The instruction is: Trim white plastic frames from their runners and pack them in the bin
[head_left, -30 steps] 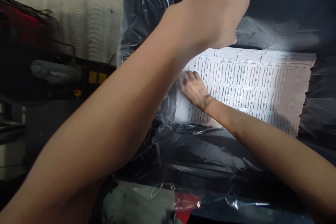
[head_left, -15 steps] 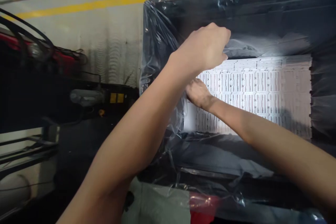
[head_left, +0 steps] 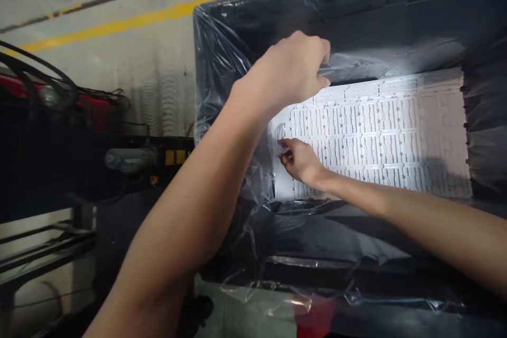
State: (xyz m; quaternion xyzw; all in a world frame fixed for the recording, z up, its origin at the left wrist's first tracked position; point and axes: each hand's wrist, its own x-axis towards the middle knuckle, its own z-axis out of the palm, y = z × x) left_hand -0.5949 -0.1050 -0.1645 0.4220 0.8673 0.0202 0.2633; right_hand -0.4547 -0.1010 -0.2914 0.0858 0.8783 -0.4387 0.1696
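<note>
A black bin (head_left: pixel 376 16) is lined with clear plastic film (head_left: pixel 253 185). Flat inside it lies a white layer of parts with rows of slots (head_left: pixel 356 132). My left hand (head_left: pixel 291 68) is above the far left part of this layer, back of the hand up. Its fingers curl toward the thumb, with a fold of the film showing between them; the full grip is partly hidden. Lower down, my right hand (head_left: pixel 303 161) is at the left end of the white layer, fingers bent and slightly apart, fingertips close to its plain left strip. Nothing shows between them.
Dark machinery with black cables (head_left: pixel 43 68) and a grey cylindrical fitting (head_left: pixel 130 161) stands left of the bin. Yellow floor lines (head_left: pixel 130 24) run behind. A red patch (head_left: pixel 315 317) shows below the bin's near edge.
My right hand has come out from behind the left forearm, moving down, and its fingers now show apart. The left hand keeps its curl. The whole view has shifted and tilted slightly.
</note>
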